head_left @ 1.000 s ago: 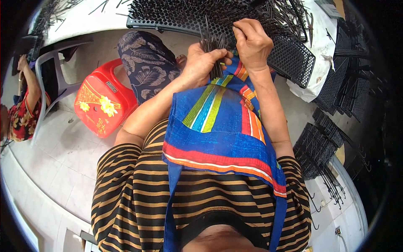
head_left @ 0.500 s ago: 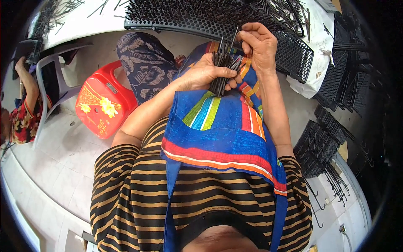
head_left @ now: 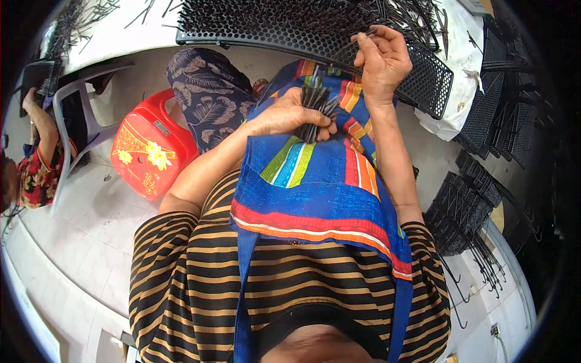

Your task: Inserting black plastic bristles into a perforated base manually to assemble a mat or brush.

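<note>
The rods (head_left: 313, 104) and tray (head_left: 437, 91) are black, the apron (head_left: 315, 206) blue with red, green and orange stripes.

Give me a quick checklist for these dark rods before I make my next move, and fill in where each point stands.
1. Bundle of dark rods secured in left hand: ok, fingers wrapped around it.
2. Single thin rod in right hand: ok, pinched at the fingertips.
3. Open holes in perforated black panel: ok, visible at its right end.
4. Rods on the panel firmly seated: cannot tell, too crowded.
5. Rods in the bundle equally long: cannot tell, fingers hide part of them.
</note>
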Demonstrator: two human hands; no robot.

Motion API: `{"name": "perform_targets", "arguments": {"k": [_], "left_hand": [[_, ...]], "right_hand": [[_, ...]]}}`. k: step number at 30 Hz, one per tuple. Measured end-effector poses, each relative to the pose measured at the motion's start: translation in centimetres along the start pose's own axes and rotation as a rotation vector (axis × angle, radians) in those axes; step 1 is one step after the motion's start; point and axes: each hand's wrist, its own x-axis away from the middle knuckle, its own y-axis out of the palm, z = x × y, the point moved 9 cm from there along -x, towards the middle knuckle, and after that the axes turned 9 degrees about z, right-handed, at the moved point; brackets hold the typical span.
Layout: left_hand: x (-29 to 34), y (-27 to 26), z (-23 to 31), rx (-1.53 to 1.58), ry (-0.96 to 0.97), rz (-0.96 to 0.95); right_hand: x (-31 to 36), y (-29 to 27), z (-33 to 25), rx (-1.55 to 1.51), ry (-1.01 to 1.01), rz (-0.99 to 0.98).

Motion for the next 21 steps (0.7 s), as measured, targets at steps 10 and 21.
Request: {"name": "perform_targets", "arguments": {"k": [10,21], "left_hand": [[-1.8,-3.2,1.8,0.346,0.151,0.376],[-2.5,-3.4,1.7,0.456,0.102,0.459]], "right_hand": [[0.1,1.8,-1.1,0.374,-0.475,-0.023],[1.2,2.4,-1.3,0.695,-0.555,-0.076]]}}
